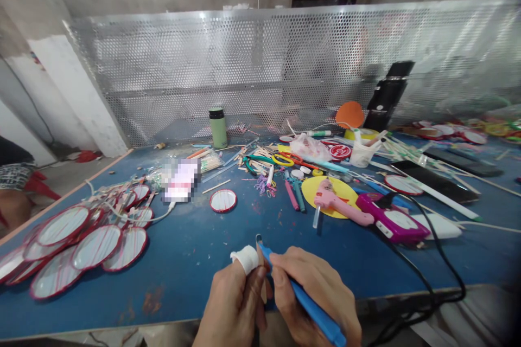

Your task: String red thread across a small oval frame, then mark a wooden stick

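My right hand (315, 293) is closed round a blue pen-like tool (311, 309), its narrow front end pointing up and left. My left hand (234, 303) pinches a thin wooden stick (264, 288), partly hidden by the fingers. A white wrap (246, 258) sits around a digit of that hand. The tool's front end meets the stick near its dark, rounded top; whether they touch I cannot tell. Both hands are close together over the front edge of the blue table (187, 260). Beyond them lies a round red-rimmed disc (223, 200).
Several red-rimmed discs (97, 246) pile up on the left beside a phone (182, 180) on a cable. A pink glue gun (340, 203) rests on a yellow disc (313, 190) at right, near a purple device (391, 219). A green bottle (218, 129) stands behind.
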`<state>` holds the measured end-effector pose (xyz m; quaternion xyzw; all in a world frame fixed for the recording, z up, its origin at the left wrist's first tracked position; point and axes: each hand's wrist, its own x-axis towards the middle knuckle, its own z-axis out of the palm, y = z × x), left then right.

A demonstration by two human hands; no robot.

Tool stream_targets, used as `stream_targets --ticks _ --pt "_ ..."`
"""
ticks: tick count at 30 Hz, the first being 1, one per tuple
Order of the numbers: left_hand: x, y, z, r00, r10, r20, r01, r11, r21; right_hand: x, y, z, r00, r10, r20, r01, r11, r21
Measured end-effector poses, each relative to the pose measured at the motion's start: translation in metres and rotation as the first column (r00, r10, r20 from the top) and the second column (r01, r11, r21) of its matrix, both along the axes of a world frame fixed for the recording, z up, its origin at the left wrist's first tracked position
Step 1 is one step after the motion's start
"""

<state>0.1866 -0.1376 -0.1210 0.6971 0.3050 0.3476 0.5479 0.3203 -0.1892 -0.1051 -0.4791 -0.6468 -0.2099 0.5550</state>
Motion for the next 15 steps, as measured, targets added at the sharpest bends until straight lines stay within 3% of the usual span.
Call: stream_targets --ticks 15 --pt "0.0005 0.0002 0.0023 1.000 0.011 0.008 -0.011 1.000 -0.006 -0.0014 0.0008 -0.0012 1.000 -0.010 0.005 0.010 1.000 0.011"
